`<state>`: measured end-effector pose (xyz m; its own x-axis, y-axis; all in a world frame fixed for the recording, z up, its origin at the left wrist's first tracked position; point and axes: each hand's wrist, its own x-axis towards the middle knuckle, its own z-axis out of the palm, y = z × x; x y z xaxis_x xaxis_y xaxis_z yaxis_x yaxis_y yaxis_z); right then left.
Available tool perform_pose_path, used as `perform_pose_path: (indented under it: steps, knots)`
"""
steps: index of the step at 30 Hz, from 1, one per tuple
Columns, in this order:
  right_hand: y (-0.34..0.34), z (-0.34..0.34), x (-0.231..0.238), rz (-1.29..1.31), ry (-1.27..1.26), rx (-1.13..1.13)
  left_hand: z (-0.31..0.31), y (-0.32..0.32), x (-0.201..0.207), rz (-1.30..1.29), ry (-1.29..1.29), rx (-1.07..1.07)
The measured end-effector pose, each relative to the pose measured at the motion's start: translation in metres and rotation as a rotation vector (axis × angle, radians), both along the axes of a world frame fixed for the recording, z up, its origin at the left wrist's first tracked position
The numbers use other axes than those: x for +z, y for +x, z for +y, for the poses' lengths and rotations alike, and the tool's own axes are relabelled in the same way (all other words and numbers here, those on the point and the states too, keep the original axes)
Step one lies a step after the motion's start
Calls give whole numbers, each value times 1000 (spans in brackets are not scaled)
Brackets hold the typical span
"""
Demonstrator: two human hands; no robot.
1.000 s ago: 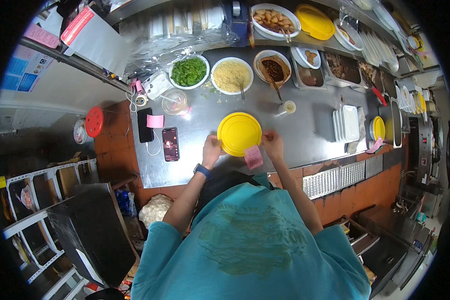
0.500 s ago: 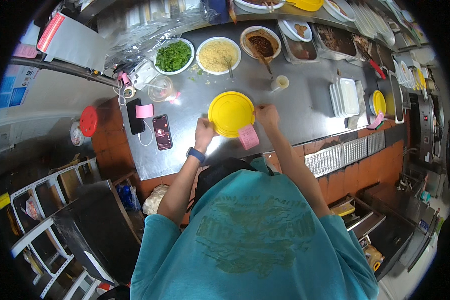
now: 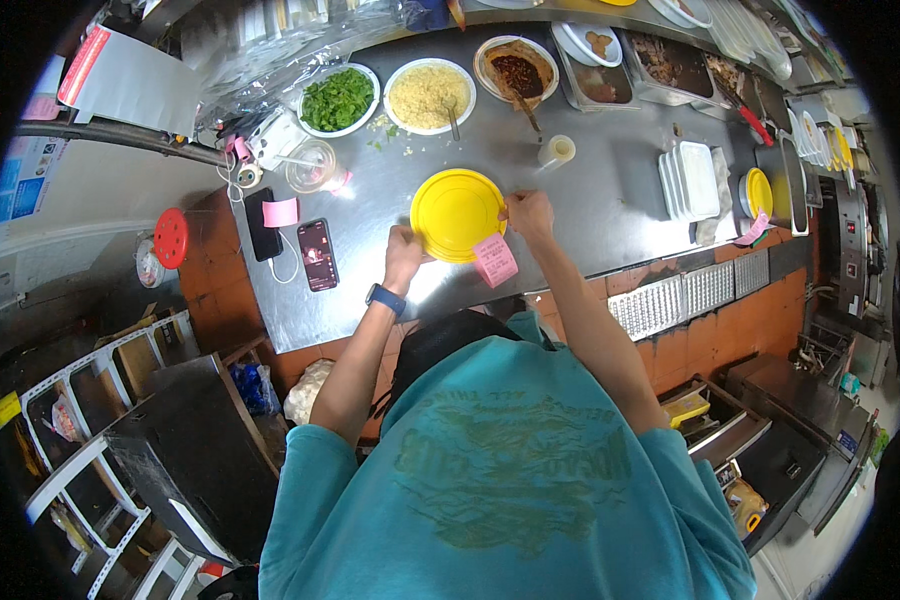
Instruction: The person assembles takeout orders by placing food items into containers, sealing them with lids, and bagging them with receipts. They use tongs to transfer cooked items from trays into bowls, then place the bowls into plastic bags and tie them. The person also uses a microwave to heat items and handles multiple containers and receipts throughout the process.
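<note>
A round yellow lid [image 3: 458, 214] lies flat in front of me over the steel counter; whatever it covers is hidden beneath it. My left hand [image 3: 403, 254] grips its left rim, the fingers curled and partly under the edge. On the opposite side my right hand [image 3: 530, 213] is closed at the right rim, thumb and fingers pinched there. A pink printed slip [image 3: 495, 260] hangs at the lid's near right edge, just below my right hand.
Bowls of chopped greens [image 3: 339, 100], minced garlic [image 3: 429, 97] and dark sauce [image 3: 517, 76] line the back. A small cup [image 3: 557, 152] stands nearer. Phones [image 3: 319, 255] and a plastic drink cup [image 3: 312, 166] lie left; stacked white trays [image 3: 692, 181] stand right on the counter [image 3: 610, 215].
The whole view has shifted slightly, so the counter's things sit a little higher in it. Both hands stay at the lid's rim.
</note>
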<state>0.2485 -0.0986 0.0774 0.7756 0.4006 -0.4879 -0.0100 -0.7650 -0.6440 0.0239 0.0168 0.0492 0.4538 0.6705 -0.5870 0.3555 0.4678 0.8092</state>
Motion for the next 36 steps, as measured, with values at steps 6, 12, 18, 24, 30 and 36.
perform_pose_path:
  steps: [6, 12, 18, 24, 30, 36]
  knots:
    - [10, 7, -2, 243, 3, -26, 0, 3, -7, 87, 11, 17]
    - [22, 7, -21, 421, 138, -141, 1, 3, -2, 140, 33, 0]
    - [27, -5, -28, 664, 231, -79, -21, 24, 48, 135, 1043, -138]
    - [14, -5, -28, 650, 285, -120, -46, 66, 67, 508, 1206, -606]
    - [14, -8, -21, 756, 363, -133, -50, 86, 73, 556, 1158, -613]
    - [8, -18, -14, 819, 441, -137, -65, 117, 71, 735, 1110, -588]
